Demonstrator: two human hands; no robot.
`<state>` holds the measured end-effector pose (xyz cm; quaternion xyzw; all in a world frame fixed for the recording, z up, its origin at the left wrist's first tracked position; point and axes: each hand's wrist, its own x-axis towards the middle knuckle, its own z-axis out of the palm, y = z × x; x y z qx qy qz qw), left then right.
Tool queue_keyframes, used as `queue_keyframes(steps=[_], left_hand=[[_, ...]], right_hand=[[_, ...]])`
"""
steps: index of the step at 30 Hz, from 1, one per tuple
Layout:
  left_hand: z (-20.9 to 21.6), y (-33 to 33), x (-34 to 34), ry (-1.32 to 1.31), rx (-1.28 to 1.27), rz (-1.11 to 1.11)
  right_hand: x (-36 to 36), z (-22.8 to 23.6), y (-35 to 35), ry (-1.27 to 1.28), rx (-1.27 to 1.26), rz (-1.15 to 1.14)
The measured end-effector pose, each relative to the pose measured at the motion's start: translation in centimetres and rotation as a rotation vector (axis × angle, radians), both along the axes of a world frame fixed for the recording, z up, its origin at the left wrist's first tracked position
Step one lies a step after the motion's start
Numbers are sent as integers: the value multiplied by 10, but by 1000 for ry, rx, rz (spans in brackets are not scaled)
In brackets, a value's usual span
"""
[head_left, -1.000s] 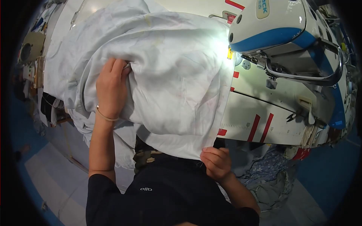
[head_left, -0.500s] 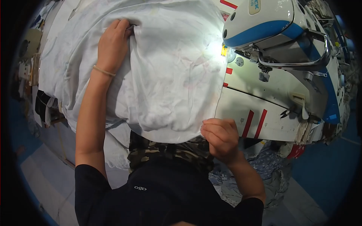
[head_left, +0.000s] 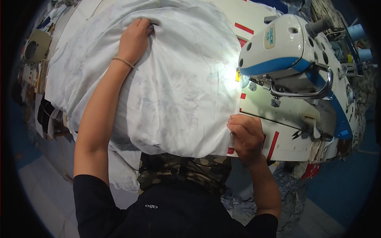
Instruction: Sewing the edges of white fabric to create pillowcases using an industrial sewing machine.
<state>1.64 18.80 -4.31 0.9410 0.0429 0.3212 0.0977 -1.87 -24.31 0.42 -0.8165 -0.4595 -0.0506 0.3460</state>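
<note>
A large white fabric piece [head_left: 178, 99] with faint coloured marks spreads over the sewing table and hangs over its near edge. My left hand [head_left: 137, 39] pinches a gathered fold of it toward the far left. On the right, the fingertips of my right hand [head_left: 247, 135] grip the fabric's right edge close to the table front. Beyond that hand, the same edge runs up to the lit needle area of a white and blue sewing machine [head_left: 274, 49]. Glare hides where the fabric meets the needle.
Red tape strips [head_left: 273, 145] mark the white tabletop [head_left: 254, 105]. Small black thread snips [head_left: 298, 134] lie by the machine's base. Blue thread cones [head_left: 356, 31] stand at the far right. Crumpled grey fabric [head_left: 287, 198] hangs below the table on the right.
Both hands have shifted right with the fabric; my right hand also moved slightly farther away. The fabric's near right edge is drawn straighter. The whole view has tilted a little.
</note>
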Motion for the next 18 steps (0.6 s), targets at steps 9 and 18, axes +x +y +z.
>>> queue_keyframes(steps=[9, 18], left_hand=[[35, 36, -22, 252, -176, -97], [79, -13, -241, 759, 167, -165]], right_hand=[[-61, 5, -52, -72, 71, -423], [-146, -127, -49, 1210, 594, -394]])
